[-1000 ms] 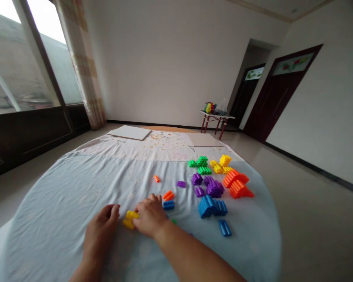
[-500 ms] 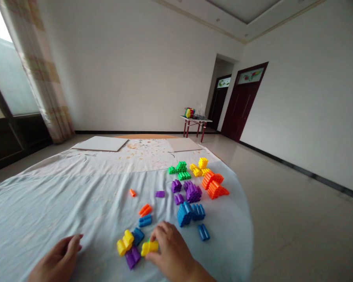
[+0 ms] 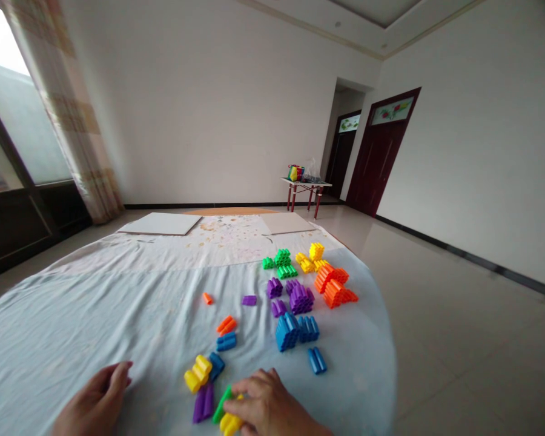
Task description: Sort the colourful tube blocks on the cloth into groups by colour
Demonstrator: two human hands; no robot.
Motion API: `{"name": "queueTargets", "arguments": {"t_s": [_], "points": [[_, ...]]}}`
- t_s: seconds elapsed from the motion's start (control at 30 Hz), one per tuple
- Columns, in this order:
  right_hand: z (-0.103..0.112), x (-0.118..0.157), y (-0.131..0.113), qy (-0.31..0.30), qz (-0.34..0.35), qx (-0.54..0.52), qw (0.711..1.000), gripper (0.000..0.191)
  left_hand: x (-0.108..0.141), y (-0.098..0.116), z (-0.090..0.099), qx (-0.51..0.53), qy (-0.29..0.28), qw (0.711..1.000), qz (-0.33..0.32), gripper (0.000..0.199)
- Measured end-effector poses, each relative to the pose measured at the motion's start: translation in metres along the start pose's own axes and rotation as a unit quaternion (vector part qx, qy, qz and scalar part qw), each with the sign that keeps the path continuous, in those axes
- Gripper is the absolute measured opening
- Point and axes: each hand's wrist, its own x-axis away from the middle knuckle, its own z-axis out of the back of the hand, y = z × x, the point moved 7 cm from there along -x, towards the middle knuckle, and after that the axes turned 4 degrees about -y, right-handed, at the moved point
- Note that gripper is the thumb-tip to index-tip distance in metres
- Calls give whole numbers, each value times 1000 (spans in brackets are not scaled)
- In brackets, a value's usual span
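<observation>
My right hand is closed at the near edge, its fingers on a yellow block. A green block lies against that block and my fingertips. Left of these are a purple block, another yellow block and a blue block. My left hand rests on the cloth at the lower left with its fingers curled together; nothing shows in it. Farther up lie a blue block, orange blocks and a small purple block.
Grouped blocks stand on the right: green, yellow, orange, purple and blue. Two flat boards lie at the cloth-covered table's far end. Behind is a small table with bags.
My right hand has moved nearer with the yellow block, and the green block now shows more. The purple block beside it has turned more upright in view. The camera view has shifted slightly.
</observation>
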Motion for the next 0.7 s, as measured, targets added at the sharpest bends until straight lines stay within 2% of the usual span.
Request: {"name": "queueTargets", "arguments": {"t_s": [0.07,0.13,0.23,0.33,0.43,0.53,0.63,0.7], "points": [[3,5,-1,-4,-10,-29,1000,30,6,7,1,0,-31,999,32,43],[7,10,-2,8,-26,-65,998,36,14,18,5,4,-38,998,40,44],[11,15,-5,34,-55,-97,993,50,23,34,10,2,-23,999,33,40],[15,19,-12,19,-49,-112,992,58,28,41,9,6,-13,1000,20,37],[30,19,-22,-9,-8,-113,993,50,29,39,7,1,-10,1000,26,38],[45,16,-37,-58,69,-80,993,42,30,38,7,-1,-11,1000,28,37],[44,11,-49,-101,143,-11,984,35,28,36,9,0,-16,999,33,38],[37,6,-53,-114,167,40,979,29,25,32,9,-4,-19,999,40,39]]}}
